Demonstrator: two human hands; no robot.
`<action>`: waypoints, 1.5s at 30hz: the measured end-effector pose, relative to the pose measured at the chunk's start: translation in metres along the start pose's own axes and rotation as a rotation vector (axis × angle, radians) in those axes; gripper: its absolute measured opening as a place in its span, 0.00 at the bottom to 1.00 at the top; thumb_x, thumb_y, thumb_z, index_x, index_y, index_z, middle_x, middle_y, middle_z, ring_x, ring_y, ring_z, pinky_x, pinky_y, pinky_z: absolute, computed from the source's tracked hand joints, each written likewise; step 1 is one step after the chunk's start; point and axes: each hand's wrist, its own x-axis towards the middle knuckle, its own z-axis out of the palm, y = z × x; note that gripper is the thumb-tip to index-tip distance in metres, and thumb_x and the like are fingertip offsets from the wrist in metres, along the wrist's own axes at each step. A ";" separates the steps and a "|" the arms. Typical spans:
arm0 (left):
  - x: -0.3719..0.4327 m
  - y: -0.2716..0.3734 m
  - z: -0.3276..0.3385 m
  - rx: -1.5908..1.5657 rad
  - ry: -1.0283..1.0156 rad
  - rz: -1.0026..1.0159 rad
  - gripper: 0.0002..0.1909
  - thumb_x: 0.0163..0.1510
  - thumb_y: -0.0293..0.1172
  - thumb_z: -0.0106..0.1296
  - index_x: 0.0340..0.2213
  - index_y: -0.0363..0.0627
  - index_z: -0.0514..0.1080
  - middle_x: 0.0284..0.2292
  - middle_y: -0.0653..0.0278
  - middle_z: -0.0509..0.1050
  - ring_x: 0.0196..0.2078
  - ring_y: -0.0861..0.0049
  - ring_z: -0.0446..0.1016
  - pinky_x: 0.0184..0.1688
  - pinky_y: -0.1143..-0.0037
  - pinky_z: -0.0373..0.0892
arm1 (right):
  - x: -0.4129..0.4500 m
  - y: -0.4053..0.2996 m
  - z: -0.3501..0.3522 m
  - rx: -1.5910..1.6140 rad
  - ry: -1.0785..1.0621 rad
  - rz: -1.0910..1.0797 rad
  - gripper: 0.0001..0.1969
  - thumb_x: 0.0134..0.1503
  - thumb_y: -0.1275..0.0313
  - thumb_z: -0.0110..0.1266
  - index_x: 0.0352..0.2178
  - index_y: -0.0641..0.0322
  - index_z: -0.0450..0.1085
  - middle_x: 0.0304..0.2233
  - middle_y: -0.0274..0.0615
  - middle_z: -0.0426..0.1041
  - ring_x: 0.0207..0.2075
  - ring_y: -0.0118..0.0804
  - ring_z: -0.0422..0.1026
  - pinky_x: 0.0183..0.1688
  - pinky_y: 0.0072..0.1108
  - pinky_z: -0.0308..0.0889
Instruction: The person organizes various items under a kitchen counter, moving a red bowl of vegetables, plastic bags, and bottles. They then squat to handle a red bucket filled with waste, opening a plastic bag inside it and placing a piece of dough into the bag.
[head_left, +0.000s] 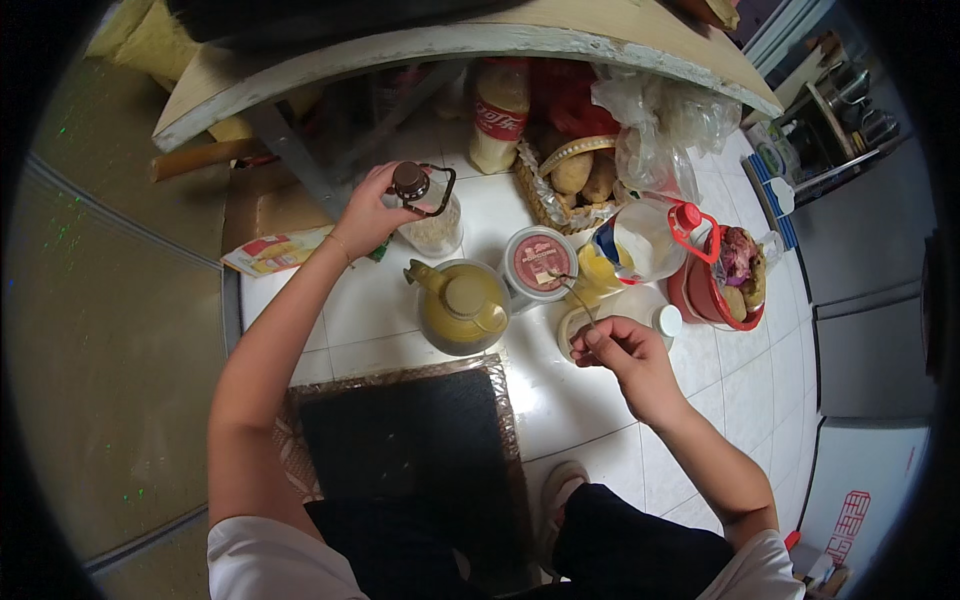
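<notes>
My left hand (375, 208) holds the neck of a clear plastic bottle (441, 231) with a brown cap and a loop handle. Pale grains show inside it. My right hand (628, 364) pinches a thin metal rod (581, 301) that has a bent tip. This tip lies over the lid of a round tub (534, 259), and I cannot tell if they touch. A translucent jug with yellowish contents (456, 319) stands between my hands. Below and beside my right hand is a pale plastic container with a white cap (667, 321), partly hidden by the fingers.
An oil bottle with red cap and handle (643, 238) stands beside a red bucket (686, 289) of produce. Behind are a wicker basket (534, 196) of potatoes and a Coca-Cola bottle (497, 124). A wooden tabletop (465, 41) overhangs them. A black mat (397, 427) lies before me.
</notes>
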 end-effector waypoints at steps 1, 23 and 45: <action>-0.007 0.001 -0.006 -0.022 -0.030 -0.012 0.26 0.40 0.25 0.60 0.44 0.44 0.69 0.44 0.65 0.68 0.47 0.76 0.67 0.51 0.76 0.62 | 0.001 0.000 0.004 0.005 -0.007 -0.001 0.10 0.59 0.70 0.46 0.31 0.68 0.68 0.29 0.37 0.72 0.32 0.25 0.70 0.39 0.19 0.67; -0.066 0.007 -0.047 -0.197 -0.261 -0.229 0.30 0.42 0.27 0.62 0.48 0.43 0.64 0.44 0.65 0.69 0.47 0.80 0.66 0.51 0.76 0.62 | -0.005 0.001 0.029 0.050 -0.070 0.001 0.09 0.58 0.71 0.45 0.30 0.68 0.69 0.30 0.37 0.72 0.32 0.26 0.71 0.39 0.19 0.68; -0.042 -0.013 -0.002 0.133 -0.160 -0.388 0.42 0.41 0.44 0.63 0.52 0.42 0.53 0.46 0.49 0.68 0.49 0.60 0.67 0.50 0.71 0.63 | 0.014 0.016 0.027 0.050 -0.049 0.105 0.08 0.58 0.72 0.46 0.29 0.66 0.69 0.29 0.36 0.72 0.31 0.25 0.71 0.38 0.18 0.67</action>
